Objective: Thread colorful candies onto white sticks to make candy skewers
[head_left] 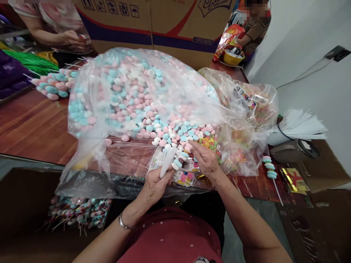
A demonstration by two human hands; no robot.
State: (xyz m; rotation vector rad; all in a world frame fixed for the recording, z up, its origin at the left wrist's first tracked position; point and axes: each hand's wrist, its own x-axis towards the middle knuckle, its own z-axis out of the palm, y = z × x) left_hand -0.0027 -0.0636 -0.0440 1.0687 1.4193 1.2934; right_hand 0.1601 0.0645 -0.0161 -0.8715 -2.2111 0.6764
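My left hand (155,187) is closed around a bundle of thin white sticks (168,161) and the lower end of a marshmallow skewer (181,159). White, blue and dark pieces are threaded on that skewer, which tilts up to the right. At its upper end, my right hand (206,160) pinches a pink marshmallow (188,146); whether this piece is fully on the stick is hidden by the fingers. Just beyond both hands, loose pink, blue and white marshmallows (175,133) spill from a large clear plastic bag (142,84). Colourful ring candies (210,142) lie beside my right fingers.
A finished-looking skewer (270,168) lies at the right, near a tub of white sticks (298,126) and a grey mug (293,150). More skewers (53,86) are piled left. Below, a carton holds wrapped skewers (79,215). Behind stands a big cardboard box (153,25); two other people sit beyond.
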